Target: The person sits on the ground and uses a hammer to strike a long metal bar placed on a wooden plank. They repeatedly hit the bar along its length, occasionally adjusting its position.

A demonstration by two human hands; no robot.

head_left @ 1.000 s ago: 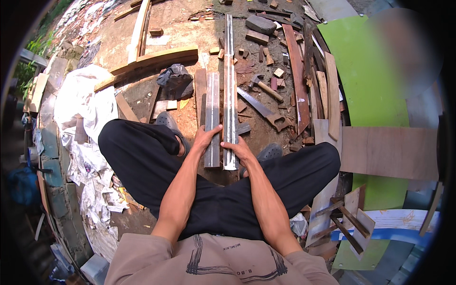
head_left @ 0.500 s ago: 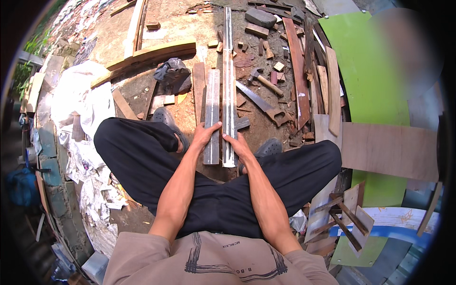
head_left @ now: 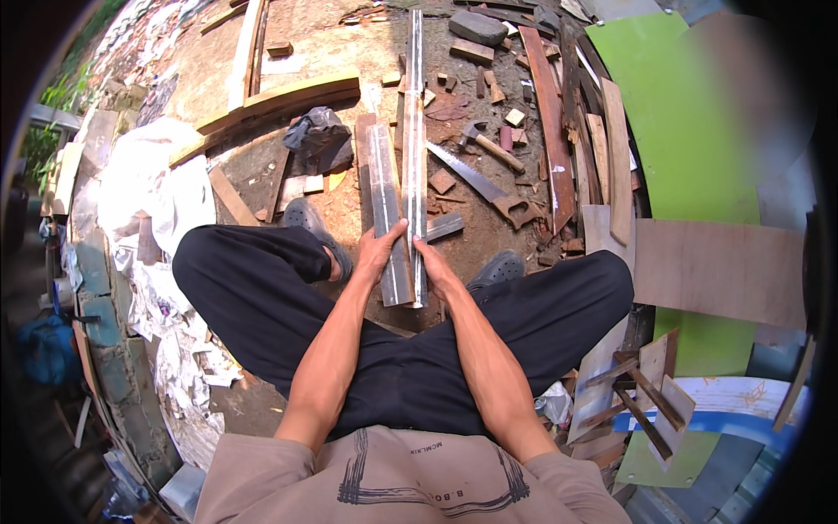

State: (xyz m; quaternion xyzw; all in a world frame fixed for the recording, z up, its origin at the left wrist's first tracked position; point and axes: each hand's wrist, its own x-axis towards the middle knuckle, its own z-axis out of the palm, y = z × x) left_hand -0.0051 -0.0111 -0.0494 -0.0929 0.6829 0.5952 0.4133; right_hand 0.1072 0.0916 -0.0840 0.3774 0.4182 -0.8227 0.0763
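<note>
Two narrow boards with greyish, white-streaked faces lie side by side, pointing away from me between my knees. My left hand (head_left: 381,250) is closed round the shorter board (head_left: 382,179), thumb on its top face and fingers mostly hidden beneath. The longer board (head_left: 415,113) is gripped by my right hand (head_left: 436,270) near its close end, thumb against its face. At their near ends the boards touch or nearly touch; farther off a gap opens between them. A short grey wood piece (head_left: 444,228) lies just beyond my right hand, and a brown plank (head_left: 365,162) is left of the shorter board.
On the ground to the right lie a handsaw (head_left: 480,185), a claw hammer (head_left: 493,148), small wood offcuts and a long reddish plank (head_left: 548,131). A black plastic bag (head_left: 319,140) and a long beam (head_left: 271,106) are at left. Green sheeting (head_left: 676,122) stands far right.
The shorter board has tilted, its near end swinging right toward the longer board and its far end left. The longer board's near end has turned slightly, showing less of its streaked face.
</note>
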